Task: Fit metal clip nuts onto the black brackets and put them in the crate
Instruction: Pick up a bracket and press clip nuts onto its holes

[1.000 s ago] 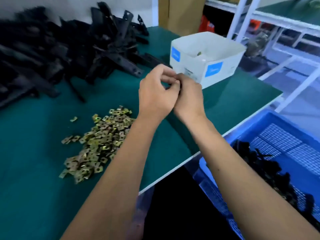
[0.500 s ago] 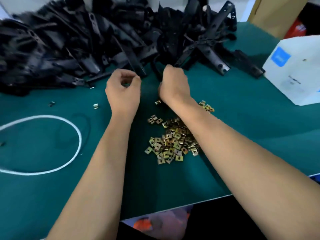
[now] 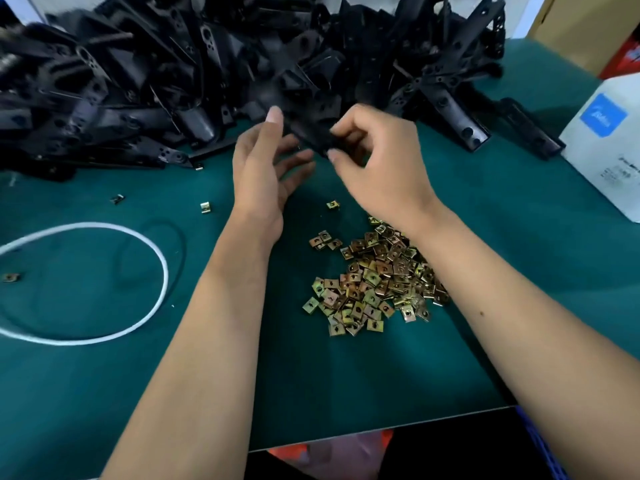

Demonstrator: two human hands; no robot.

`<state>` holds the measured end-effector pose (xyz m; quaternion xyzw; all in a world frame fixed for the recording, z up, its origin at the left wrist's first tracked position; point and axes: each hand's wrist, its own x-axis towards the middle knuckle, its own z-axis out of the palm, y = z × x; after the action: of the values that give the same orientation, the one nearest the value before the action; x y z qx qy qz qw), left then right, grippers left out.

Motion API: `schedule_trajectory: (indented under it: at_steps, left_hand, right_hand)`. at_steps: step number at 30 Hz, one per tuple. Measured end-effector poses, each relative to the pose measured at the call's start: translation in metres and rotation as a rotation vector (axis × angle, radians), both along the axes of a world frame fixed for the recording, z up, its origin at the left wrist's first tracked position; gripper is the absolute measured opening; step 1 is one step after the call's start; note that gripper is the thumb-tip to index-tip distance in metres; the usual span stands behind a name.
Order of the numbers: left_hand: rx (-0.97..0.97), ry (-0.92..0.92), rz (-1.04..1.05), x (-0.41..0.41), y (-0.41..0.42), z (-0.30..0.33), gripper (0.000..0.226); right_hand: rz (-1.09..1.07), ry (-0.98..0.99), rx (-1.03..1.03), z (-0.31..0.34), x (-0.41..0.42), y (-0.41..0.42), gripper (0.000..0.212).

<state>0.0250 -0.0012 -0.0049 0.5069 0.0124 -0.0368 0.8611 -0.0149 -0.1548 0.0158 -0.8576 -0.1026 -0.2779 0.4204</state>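
Beside a blue-labelled box [image 3: 602,140], right hand [image 3: 377,171] pinches a bracket [image 3: 313,135]; left [image 3: 266,168] open.

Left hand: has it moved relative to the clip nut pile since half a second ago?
Yes. The left hand opened and shifted toward the right hand, above the clip nut pile.

White cardboard box [image 3: 602,147] at the right edge of the green table: its near face carries a blue square label [image 3: 603,115] with a pale script logo, letters too blurred to make out. Lower on the same face sits a small block of dark printed lines [image 3: 620,173], also too small and smeared to read. No other text, number or sign is legible.
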Motion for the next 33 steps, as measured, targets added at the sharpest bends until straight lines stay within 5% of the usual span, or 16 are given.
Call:
schedule_trajectory:
  at_steps: [6, 11, 18, 25, 33]
  left_hand:
    - [0.037, 0.006, 0.258, 0.0, 0.008, 0.002, 0.022]
    - [-0.077, 0.028, 0.169, 0.005, 0.023, 0.001, 0.038]
    - [-0.328, 0.113, 0.087, 0.001, 0.016, 0.006, 0.014]
    - [-0.256, 0.129, 0.017, 0.006, 0.024, -0.001, 0.01]
    - [-0.125, 0.093, 0.411, 0.007, 0.034, 0.004, 0.012]
  right_hand:
    - [0.264, 0.191, -0.14, -0.011, -0.005, -0.008, 0.031]
    - [0.185, 0.309, -0.492, -0.02, 0.002, -0.023, 0.028]
    - [0.098, 0.317, -0.516, -0.025, -0.001, -0.014, 0.011]
    - [0.055, 0.308, -0.429, -0.025, -0.003, -0.025, 0.016]
    - [0.078, 0.354, -0.442, -0.023, -0.006, -0.024, 0.015]
